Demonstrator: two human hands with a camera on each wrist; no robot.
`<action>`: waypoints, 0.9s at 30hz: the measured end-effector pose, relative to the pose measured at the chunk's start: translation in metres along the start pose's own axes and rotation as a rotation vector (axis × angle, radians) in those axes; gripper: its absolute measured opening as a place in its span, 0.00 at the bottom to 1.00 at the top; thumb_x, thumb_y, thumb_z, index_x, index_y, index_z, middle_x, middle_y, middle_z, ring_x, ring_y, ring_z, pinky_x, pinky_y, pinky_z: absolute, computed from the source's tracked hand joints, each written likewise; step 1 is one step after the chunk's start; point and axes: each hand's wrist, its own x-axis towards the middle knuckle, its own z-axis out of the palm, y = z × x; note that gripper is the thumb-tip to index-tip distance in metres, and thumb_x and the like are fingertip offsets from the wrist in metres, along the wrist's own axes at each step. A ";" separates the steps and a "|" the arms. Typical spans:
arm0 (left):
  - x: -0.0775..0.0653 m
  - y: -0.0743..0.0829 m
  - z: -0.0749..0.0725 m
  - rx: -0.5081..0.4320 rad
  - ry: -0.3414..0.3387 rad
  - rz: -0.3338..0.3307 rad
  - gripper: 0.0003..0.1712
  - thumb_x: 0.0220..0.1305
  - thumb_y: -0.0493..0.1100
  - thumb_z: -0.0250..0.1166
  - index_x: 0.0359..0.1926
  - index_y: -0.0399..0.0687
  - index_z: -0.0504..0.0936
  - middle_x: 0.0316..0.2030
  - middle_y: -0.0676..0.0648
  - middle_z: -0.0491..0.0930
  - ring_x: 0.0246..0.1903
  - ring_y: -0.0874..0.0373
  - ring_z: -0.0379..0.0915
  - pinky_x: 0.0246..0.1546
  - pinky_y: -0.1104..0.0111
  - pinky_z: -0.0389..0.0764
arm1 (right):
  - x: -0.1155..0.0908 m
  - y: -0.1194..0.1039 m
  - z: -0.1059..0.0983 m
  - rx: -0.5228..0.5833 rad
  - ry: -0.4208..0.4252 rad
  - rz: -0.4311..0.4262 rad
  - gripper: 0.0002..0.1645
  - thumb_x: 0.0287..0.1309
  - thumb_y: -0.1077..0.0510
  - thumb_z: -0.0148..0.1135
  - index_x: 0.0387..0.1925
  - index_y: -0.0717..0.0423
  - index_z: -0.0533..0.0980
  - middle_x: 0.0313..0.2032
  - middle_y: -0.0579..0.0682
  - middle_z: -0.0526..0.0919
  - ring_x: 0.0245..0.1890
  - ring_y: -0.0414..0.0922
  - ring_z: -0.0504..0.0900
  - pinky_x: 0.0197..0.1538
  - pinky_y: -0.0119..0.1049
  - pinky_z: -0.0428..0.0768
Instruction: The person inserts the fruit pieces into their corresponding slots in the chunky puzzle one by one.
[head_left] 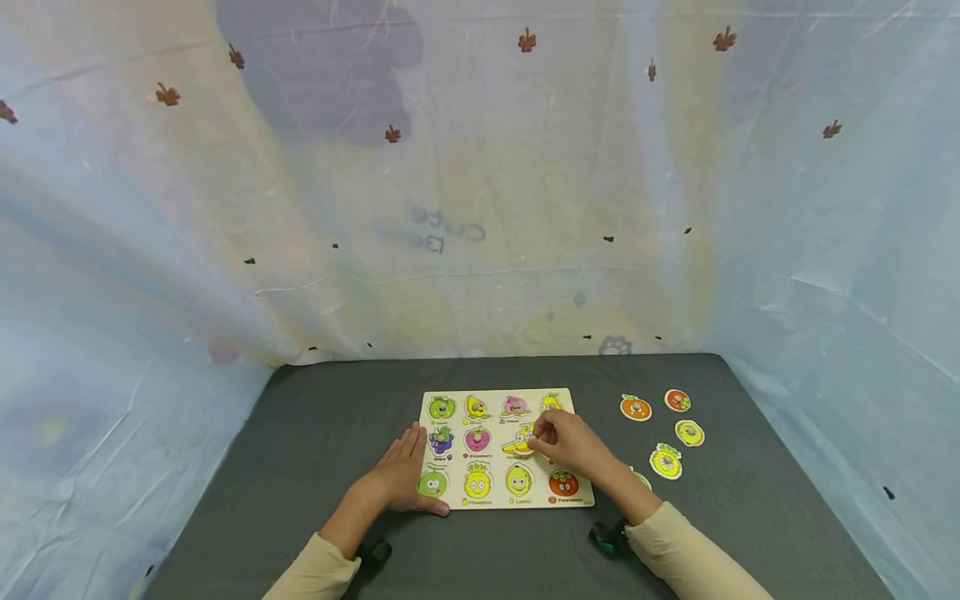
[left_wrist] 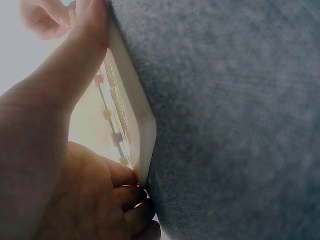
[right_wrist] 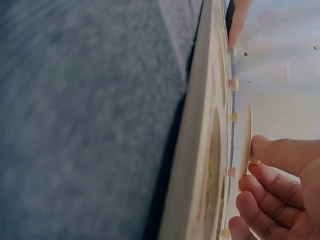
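Note:
A pale wooden puzzle board (head_left: 498, 506) with rows of fruit pictures lies on the dark table. My right hand (head_left: 573, 446) is over its right half. Thumb and fingers pinch a yellow banana puzzle piece (head_left: 518, 443) by its small knob. In the right wrist view this thin piece (right_wrist: 247, 137) stands edge-on, a little apart from the board (right_wrist: 200, 150). My left hand (head_left: 401, 471) lies along the board's left edge, fingers extended, with the thumb at the lower left corner. The left wrist view shows its fingertips (left_wrist: 140, 215) against the board's side.
Right of the board lie loose fruit pieces: an orange one (head_left: 636, 408), a red-orange one (head_left: 677, 401), a round yellow one (head_left: 690, 433) and a yellow-green one (head_left: 665, 462). A green piece (head_left: 641, 478) is partly hidden by the right forearm. Pale printed curtains (head_left: 480, 208) surround the table (head_left: 337, 400).

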 end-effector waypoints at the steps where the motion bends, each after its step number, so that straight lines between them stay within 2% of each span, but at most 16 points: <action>1: 0.000 0.000 0.000 -0.004 0.000 -0.001 0.85 0.47 0.71 0.84 0.84 0.29 0.44 0.85 0.30 0.39 0.84 0.35 0.38 0.83 0.44 0.46 | 0.001 -0.001 0.001 -0.007 0.002 0.000 0.09 0.66 0.55 0.77 0.35 0.48 0.81 0.28 0.40 0.78 0.25 0.36 0.77 0.31 0.32 0.79; 9: 0.001 -0.003 0.002 -0.024 0.013 0.021 0.86 0.45 0.73 0.84 0.84 0.28 0.44 0.85 0.29 0.39 0.84 0.33 0.37 0.83 0.41 0.45 | 0.005 -0.005 0.006 -0.057 0.012 0.000 0.10 0.66 0.53 0.77 0.34 0.47 0.81 0.29 0.39 0.77 0.28 0.36 0.74 0.34 0.32 0.75; 19: 0.001 -0.002 0.002 0.016 0.017 -0.003 0.84 0.47 0.70 0.85 0.84 0.28 0.45 0.85 0.29 0.41 0.84 0.35 0.39 0.83 0.44 0.49 | 0.008 -0.010 0.007 -0.060 -0.010 0.024 0.11 0.66 0.54 0.77 0.32 0.47 0.80 0.27 0.39 0.77 0.28 0.37 0.74 0.33 0.33 0.75; 27: 0.001 -0.002 0.000 0.022 0.001 -0.002 0.84 0.49 0.71 0.83 0.85 0.29 0.43 0.85 0.30 0.39 0.85 0.35 0.37 0.83 0.45 0.47 | 0.012 -0.012 0.008 -0.083 -0.025 0.039 0.12 0.66 0.53 0.77 0.31 0.47 0.80 0.27 0.40 0.77 0.28 0.38 0.73 0.33 0.33 0.74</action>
